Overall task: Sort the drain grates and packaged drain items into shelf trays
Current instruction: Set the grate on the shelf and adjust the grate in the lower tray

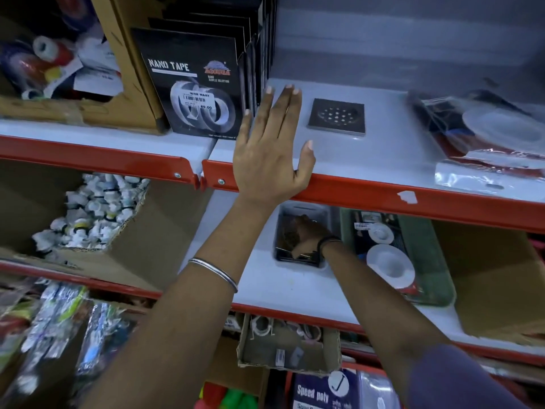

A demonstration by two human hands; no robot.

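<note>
A dark square drain grate (336,116) lies flat on the upper shelf. My left hand (272,149) rests open on that shelf's front edge, just left of the grate, holding nothing. On the lower shelf stands a small grey tray (331,212) with dark grates inside. My right hand (306,234) reaches down into it; whether its fingers grip a grate is hidden. Beside it a green tray (427,249) holds packaged white drain items (389,264). More packaged drain items (489,134) in clear plastic lie on the upper shelf at the right.
Black nano tape boxes (191,84) stand left of my left hand. Cardboard boxes with white fittings (94,211) and mixed goods fill the left side. A brown carton (498,278) sits right of the green tray. Red shelf rails (383,199) run across the front edges.
</note>
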